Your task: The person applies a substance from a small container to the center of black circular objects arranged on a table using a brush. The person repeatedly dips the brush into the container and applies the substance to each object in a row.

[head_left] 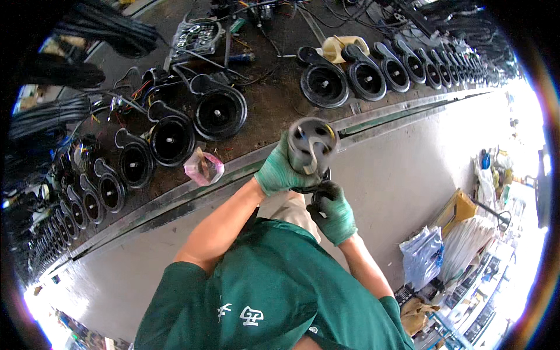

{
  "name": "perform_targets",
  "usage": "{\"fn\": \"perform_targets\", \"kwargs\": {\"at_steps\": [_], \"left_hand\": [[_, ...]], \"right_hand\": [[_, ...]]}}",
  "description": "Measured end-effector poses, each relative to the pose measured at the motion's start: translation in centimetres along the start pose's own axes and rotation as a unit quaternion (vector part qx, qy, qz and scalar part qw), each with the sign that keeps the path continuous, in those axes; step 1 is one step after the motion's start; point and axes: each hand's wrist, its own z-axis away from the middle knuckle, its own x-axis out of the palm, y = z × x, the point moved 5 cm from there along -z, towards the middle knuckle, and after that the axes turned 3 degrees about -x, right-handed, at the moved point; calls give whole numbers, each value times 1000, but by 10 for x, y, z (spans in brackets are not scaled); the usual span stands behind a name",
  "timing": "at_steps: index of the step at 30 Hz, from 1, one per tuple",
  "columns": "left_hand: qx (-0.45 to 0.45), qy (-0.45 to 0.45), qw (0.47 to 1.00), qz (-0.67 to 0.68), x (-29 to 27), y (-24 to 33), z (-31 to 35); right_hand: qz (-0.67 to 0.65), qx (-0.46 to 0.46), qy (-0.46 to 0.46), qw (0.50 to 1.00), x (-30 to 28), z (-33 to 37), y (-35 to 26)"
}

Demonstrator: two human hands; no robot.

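My left hand (pixel 275 170), in a green glove, is closed around a round grey-and-black part (pixel 312 140) with openings and a curved piece on its face. It looks like a snail-shaped horn, held in front of me over the bench's front edge. Just below and to its right, my right hand (pixel 333 213), also gloved in green, has its fingers curled against the black lower portion of the same part. What the right fingertips grip is partly hidden. On the bench, a black round horn housing (pixel 324 85) with a bright centre post lies beyond my hands; another housing (pixel 219 114) lies to the left.
Rows of similar black housings (pixel 135 164) run along the dark bench (pixel 265 111) on both sides. A pink-edged clear container (pixel 203 167) sits near the front edge. Farther back are a tray of metal pieces (pixel 197 39), a yellowish bottle (pixel 344 48) and cables. Bags (pixel 422 256) lie at right.
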Motion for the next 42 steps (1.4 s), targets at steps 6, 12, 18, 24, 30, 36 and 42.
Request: {"fn": "perform_targets", "kwargs": {"at_steps": [6, 12, 18, 24, 30, 36, 42], "left_hand": [[-25, -83, 944, -318, -12, -67, -2], [24, -49, 961, -271, 16, -19, 6], [142, -67, 969, -193, 28, 8, 16], [42, -88, 948, -304, 12, -42, 6], [-87, 57, 991, 81, 6, -4, -3], [-340, 60, 834, 431, 6, -5, 31], [-300, 115, 889, 326, -15, -20, 42]], "right_hand": [[14, 9, -3, 1000, 60, 13, 42], [-35, -24, -2, 999, 54, 20, 62], [-104, -22, 47, 993, 29, -3, 46], [25, -62, -80, 995, 41, 15, 63], [-109, -121, 22, 986, -59, -20, -3], [-223, -52, -3, 973, -82, -138, -10], [-449, 159, -94, 874, -21, -153, 42]]}}
